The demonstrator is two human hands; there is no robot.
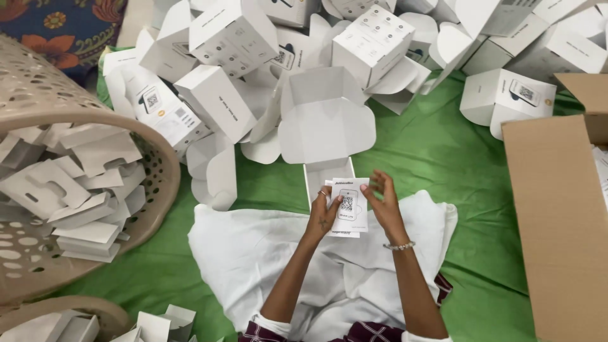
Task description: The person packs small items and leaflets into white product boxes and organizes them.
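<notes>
- Both hands pinch one small stack of white printed cards [350, 204]: left hand [324, 215] grips the left edge, right hand [382, 206] the right edge, fingers pressed on the paper, likely to square it.
- Stack is held over the lap, just in front of an open white box [326, 136] with its lid flap up, mouth toward the person.
- Folded white boxes [234, 38] are heaped beyond on the green cloth [437, 152].
- Tipped beige basket [76, 120] at left spills cardboard inserts [76, 190] within reach.
- Brown carton [557, 221] stands at right.
</notes>
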